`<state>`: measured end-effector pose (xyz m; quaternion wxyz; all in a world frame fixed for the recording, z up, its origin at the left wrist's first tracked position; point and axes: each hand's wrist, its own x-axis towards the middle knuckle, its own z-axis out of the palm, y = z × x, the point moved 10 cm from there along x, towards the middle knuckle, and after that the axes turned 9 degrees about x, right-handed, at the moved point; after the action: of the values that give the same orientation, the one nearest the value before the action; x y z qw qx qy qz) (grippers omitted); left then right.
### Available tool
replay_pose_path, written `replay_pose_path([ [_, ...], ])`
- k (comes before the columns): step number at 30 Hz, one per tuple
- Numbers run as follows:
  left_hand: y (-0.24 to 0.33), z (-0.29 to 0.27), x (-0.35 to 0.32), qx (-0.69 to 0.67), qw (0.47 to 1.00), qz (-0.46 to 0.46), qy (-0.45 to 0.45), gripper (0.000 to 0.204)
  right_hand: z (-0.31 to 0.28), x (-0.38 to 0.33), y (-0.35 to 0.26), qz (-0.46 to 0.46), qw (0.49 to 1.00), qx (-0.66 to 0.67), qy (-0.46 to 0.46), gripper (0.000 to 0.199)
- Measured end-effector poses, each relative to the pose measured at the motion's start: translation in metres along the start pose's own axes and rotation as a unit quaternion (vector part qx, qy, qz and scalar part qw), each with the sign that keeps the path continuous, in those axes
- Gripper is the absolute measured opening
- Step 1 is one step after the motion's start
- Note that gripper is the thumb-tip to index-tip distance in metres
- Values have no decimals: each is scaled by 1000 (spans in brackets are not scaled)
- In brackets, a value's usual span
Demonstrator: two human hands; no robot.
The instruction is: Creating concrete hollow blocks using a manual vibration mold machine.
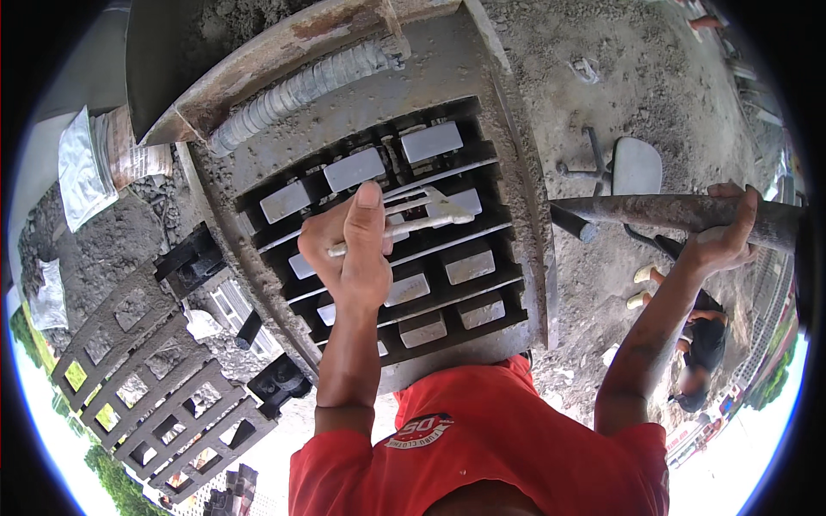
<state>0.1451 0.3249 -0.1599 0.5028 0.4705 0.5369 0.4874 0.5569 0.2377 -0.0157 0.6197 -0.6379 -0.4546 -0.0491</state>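
My left hand [348, 245] is closed round a pale, mud-caked hand tool [443, 209] with thin prongs or rods; its exact kind is unclear. The hand and tool are over a dark metal block mould [387, 251] with rows of grey rectangular pads or blocks [354, 169] between its bars. My left hand and forearm hide part of the left rows. Out to the right, my right hand [727, 232] grips a thick, rusty metal pipe [637, 209], which reaches toward the machine's right side.
A rusty trough edge with a grey-wrapped bar [305, 90] lies beyond the mould. To the left stand a metal grid frame [163, 378] and bags [86, 168]. A chair [637, 168] lies on the dirt at right; another person [705, 344] is farther right.
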Motion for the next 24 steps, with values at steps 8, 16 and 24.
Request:
replay_pose_path([
  [8, 13, 52, -17, 52, 998, 36, -22, 50, -17, -38, -74, -275, 958, 17, 75, 44],
  [16, 21, 58, -19, 15, 995, 101, -9, 43, 186, -183, -33, 216, 838, 403, -297, 32],
  [24, 29, 64, -47, 43, 982, 181, -36, 35, 159, -173, -36, 119, 874, 426, -200, 25],
])
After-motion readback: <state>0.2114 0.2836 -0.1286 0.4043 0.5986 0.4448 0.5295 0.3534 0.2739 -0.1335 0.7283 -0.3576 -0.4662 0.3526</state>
